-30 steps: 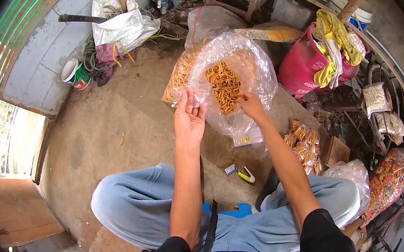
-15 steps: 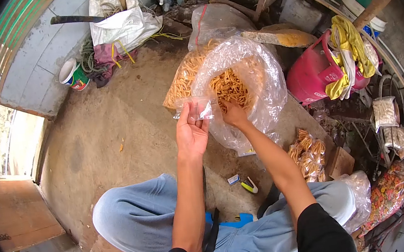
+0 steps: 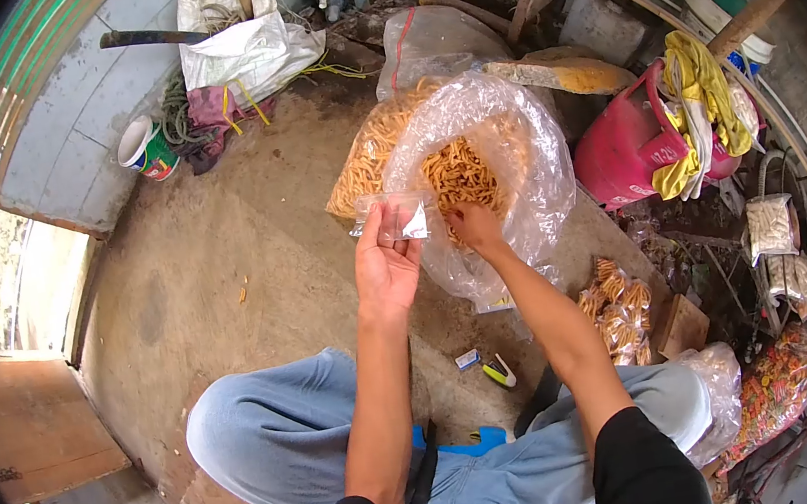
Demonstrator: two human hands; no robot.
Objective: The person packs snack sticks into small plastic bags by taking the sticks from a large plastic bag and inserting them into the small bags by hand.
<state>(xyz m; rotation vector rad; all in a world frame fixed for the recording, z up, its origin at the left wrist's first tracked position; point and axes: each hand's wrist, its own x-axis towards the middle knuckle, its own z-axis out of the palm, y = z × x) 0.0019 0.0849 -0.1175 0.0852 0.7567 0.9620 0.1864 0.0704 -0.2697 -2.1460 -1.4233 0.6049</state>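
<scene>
Pinching a pouch (image 3: 397, 218), long axis left-to-right, in left grip (image 3: 389, 274), with right grip (image 3: 477, 227) unreadable among snacks (image 3: 460, 172), above concrete floor (image 3: 201, 247) within block walls (image 3: 117, 91).

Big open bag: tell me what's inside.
Brown sticks lie heaped in the bag, with the right hand at their near edge. The hand covers some; what lies deeper in the heap is hidden.

white number on the pink gas cylinder (image 3: 618, 153) to your right ends in "29", first digits unclear, smaller white lettering lower down unreadable, printed tub (image 3: 147, 150) to your left and blue-and-white box (image 3: 467, 359) before you, print illegible
</scene>
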